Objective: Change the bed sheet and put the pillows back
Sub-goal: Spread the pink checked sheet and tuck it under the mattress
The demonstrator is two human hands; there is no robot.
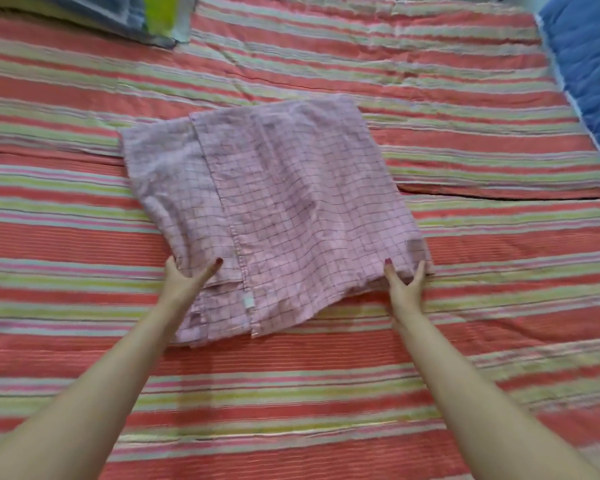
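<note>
Item logged from my remote station: one folded pink checked sheet [274,202], lying flat on the striped bed cover [465,140], roughly mid-bed. Left hand [184,278] gripped the sheet's near left edge, thumb on top, fingers tucked under the fold. Right hand [404,284] held the sheet's near right corner, thumb and fingers pinching it. The hands sat well apart. Blue quilt [586,71] lay beyond the sheet's far right; a grey pillow [94,12] beyond its far left.
</note>
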